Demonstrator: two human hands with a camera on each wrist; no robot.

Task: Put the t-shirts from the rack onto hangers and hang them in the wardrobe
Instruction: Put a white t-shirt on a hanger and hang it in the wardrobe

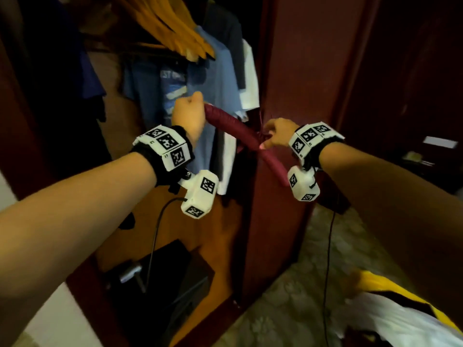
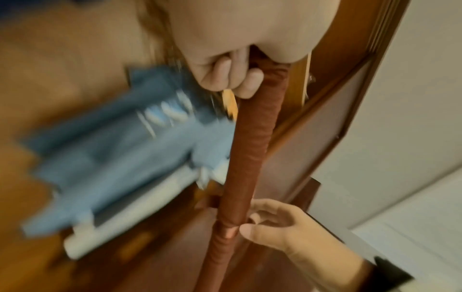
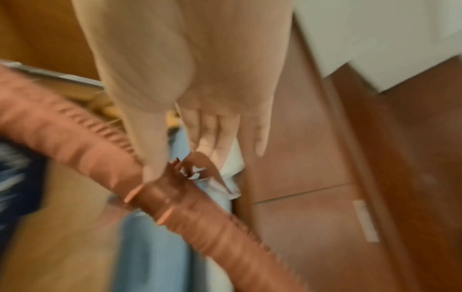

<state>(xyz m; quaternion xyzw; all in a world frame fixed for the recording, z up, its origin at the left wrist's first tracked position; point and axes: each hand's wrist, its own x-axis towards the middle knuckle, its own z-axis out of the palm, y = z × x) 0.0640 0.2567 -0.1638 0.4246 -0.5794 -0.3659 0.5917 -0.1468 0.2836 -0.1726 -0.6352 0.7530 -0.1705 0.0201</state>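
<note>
Right now your left hand fists around one end of a padded maroon hanger, while your right hand pinches its middle, by the bow where the hook should sit. Its long axis slants from upper left, at the left grip, down toward you on the right. Beyond it, t-shirts already hang inside the wardrobe, nearer your left hand. No shirt covers the hanger yet.

A padded maroon hanger (bare) slants before the wardrobe's hung t-shirts.
</note>
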